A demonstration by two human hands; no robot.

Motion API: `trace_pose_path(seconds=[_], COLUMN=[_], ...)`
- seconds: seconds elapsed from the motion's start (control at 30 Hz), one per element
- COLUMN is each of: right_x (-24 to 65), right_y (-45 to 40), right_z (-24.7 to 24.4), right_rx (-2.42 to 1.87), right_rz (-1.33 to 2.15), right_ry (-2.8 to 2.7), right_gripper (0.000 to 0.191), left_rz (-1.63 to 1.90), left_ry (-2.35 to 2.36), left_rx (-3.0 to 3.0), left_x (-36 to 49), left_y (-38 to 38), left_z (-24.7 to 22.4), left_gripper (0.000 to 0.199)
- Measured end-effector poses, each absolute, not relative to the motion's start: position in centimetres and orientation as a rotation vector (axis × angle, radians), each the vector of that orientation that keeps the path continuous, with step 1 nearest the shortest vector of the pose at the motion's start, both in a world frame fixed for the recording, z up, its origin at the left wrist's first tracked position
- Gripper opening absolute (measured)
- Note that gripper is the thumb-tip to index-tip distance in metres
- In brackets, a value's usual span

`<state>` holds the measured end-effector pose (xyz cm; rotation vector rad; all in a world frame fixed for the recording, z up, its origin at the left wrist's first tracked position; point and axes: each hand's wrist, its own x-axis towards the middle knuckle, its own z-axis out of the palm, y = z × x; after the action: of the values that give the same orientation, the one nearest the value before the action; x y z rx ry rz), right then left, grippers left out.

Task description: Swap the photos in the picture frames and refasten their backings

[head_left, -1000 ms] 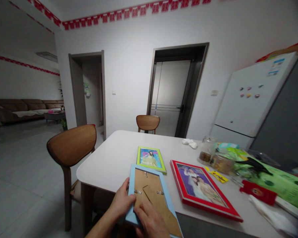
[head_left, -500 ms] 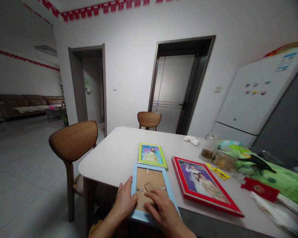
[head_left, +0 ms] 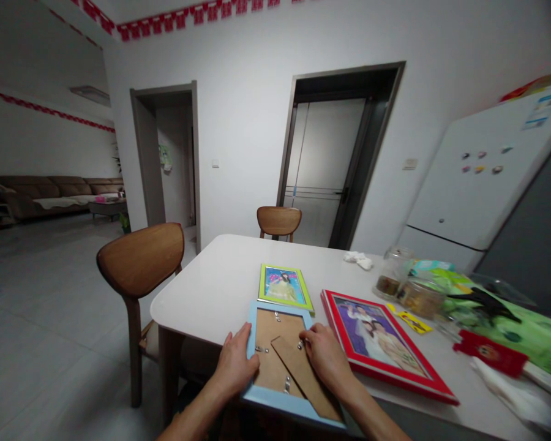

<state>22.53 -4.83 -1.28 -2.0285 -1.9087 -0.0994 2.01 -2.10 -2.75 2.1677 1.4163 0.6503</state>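
A light-blue picture frame [head_left: 252, 339] lies face down at the table's near edge, its brown backing board [head_left: 269, 321] facing up. My left hand [head_left: 236, 362] grips the frame's left side, thumb on top. The fingers of my right hand [head_left: 326, 355] are closed at the metal clip [head_left: 300, 345] on the right side, which they partly cover. Other clips show at the top [head_left: 277, 316], left [head_left: 261, 350] and bottom [head_left: 287, 384]. A brown stand leg [head_left: 298, 373] slants across the board, partly behind my right hand.
Beyond the blue frame lies a green picture frame [head_left: 284, 286]; a large red one [head_left: 386, 343] is at the right. Glass jars [head_left: 390, 275], a red packet [head_left: 491, 352] and green packaging [head_left: 523, 327] crowd the table's right side. A wooden chair [head_left: 142, 260] stands at left.
My right hand has gone from the middle of the backing board to the clip on its right. The stand leg and bottom clip now show. My left hand stays on the frame's left side.
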Motion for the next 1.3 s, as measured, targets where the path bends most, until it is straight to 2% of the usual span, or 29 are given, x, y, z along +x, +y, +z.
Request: trace_pose_path(seconds=[0.1, 0.3, 0.67, 0.83, 0.97, 1.3], right_x=[20.8, 15.8, 15.8, 18.2, 19.4, 18.8], right_y=[-5.3, -4.6, -2.7, -0.4, 0.9, 0.1], right_z=[-0.9, -0.8, -1.5, -1.8, -2.1, -1.1], right_rx=[-1.917, -1.719, -1.831, -2.040, -2.142, -2.091], right_rz=[-0.112, 0.072, -0.052, -0.072, -0.073, -0.019], right_ry=[-1.914, -2.061, -1.999, -1.835, -1.762, -1.839], right_gripper=[0.027, 0.018, 0.021, 0.030, 0.029, 0.031], left_rz=[0.665, 0.685, 0.658, 0.665, 0.666, 0.651], left_ry=[1.421, 1.410, 1.454, 1.452, 1.436, 1.458], left_rx=[2.151, 2.162, 2.175, 2.160, 2.159, 2.154], left_x=[2.1, 2.2, 2.6, 2.6, 2.6, 2.7], left_y=[-2.2, -2.0, -2.2, -2.3, -2.3, -2.4], left_z=[-2.9, -2.9, -3.1, -3.1, -2.9, -2.6], left_gripper=[0.064, 0.060, 0.062, 0.062, 0.062, 0.061])
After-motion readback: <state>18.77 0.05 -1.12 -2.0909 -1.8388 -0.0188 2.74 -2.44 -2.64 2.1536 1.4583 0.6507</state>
